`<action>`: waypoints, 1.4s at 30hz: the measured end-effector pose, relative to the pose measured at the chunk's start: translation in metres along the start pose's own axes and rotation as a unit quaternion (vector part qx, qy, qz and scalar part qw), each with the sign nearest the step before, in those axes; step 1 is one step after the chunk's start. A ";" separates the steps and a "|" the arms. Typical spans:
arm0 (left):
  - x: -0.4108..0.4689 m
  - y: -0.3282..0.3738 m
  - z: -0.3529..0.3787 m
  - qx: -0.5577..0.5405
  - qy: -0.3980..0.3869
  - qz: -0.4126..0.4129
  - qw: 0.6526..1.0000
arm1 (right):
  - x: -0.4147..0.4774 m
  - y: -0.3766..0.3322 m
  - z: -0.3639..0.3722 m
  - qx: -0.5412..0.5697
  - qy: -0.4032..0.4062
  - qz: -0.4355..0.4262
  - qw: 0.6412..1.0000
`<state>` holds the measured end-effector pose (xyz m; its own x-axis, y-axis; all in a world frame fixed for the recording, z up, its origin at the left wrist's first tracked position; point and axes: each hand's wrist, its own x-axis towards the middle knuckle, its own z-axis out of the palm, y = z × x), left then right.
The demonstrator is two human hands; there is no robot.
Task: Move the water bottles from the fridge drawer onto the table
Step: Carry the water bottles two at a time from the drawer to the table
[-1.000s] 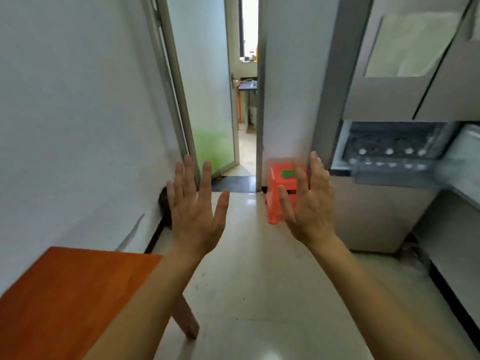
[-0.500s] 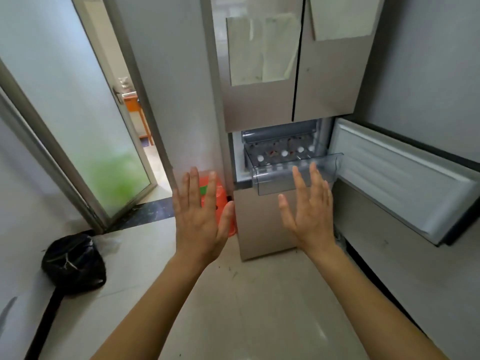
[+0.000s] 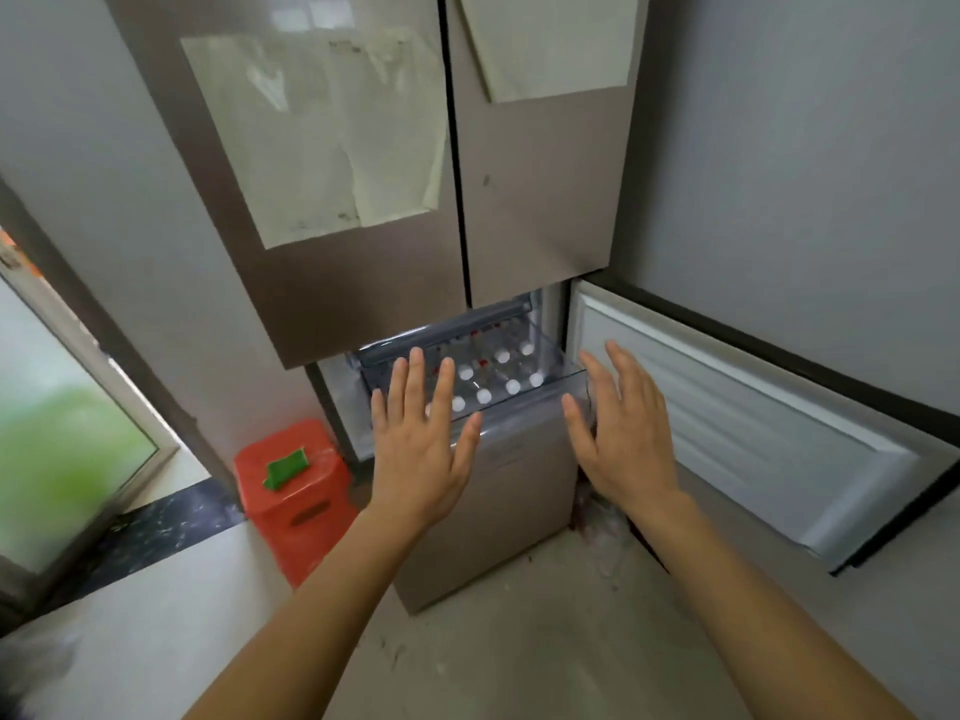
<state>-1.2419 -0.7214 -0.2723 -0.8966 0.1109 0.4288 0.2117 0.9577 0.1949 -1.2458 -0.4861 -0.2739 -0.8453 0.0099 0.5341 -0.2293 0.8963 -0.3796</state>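
Head view: both hands are held up in front of the fridge [image 3: 363, 210], palms facing away. The left hand [image 3: 421, 449] is spread flat, its fingers [image 3: 415, 376] wide apart and holding nothing. The right hand [image 3: 621, 439] is spread too, its fingers [image 3: 621, 366] loose and holding nothing.

Just past the fingers of both hands is the pulled-out fridge drawer [image 3: 550, 387]. It is a see-through plastic box with a smooth, hard front wall. Inside it stand the water bottles [image 3: 511, 387], close together in rows. From above, only their small round white caps show well. The bodies look like clear plastic, but they are hard to see through the drawer wall.

I think each bottle will be a bit heavy if it is full. It may be cold and wet, so it could slip. The sides may be thin and squashy, so a hard squeeze is not a good idea. The best place to hold one looks like the neck, right under the cap, then lift it straight up. The bottles are packed tight, so fingers can't easily get around the middle.

To the right of the right fingers, the lower fridge door [image 3: 753, 433] hangs open, white and ridged inside. Left of the left fingers, down on the floor, sits a red plastic stool [image 3: 296, 491] with a green thing on top. Pale paper sheets [image 3: 322, 137] are stuck on the brown upper doors. The worktop is not in view.
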 end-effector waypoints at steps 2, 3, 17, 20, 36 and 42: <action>0.032 0.006 0.028 0.007 -0.029 0.002 1.000 | 0.025 0.030 0.016 0.003 -0.017 0.017 1.000; 0.047 0.008 0.041 0.010 -0.039 -0.002 0.999 | 0.038 0.043 0.026 0.004 -0.027 0.019 0.999; 0.170 0.003 0.166 0.009 -0.132 -0.195 0.972 | 0.223 0.157 0.160 0.007 -0.264 -0.070 0.962; 0.177 -0.004 0.190 -0.008 -0.145 -0.221 0.964 | 0.238 0.163 0.183 0.024 -0.297 -0.074 0.952; 0.241 -0.072 0.294 -0.155 -0.282 -0.256 0.912 | 0.257 0.146 0.323 0.094 -0.413 -0.054 0.904; 0.248 -0.075 0.309 -0.185 -0.259 -0.258 0.912 | 0.265 0.147 0.359 0.025 -0.480 -0.072 0.874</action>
<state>-1.6009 -0.6835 -0.4531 -0.9573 -0.1272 -0.2595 -0.2594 0.7740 0.5777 -1.6764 -0.5105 -0.4596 -0.8153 -0.5002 -0.2918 -0.3675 0.8363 -0.4068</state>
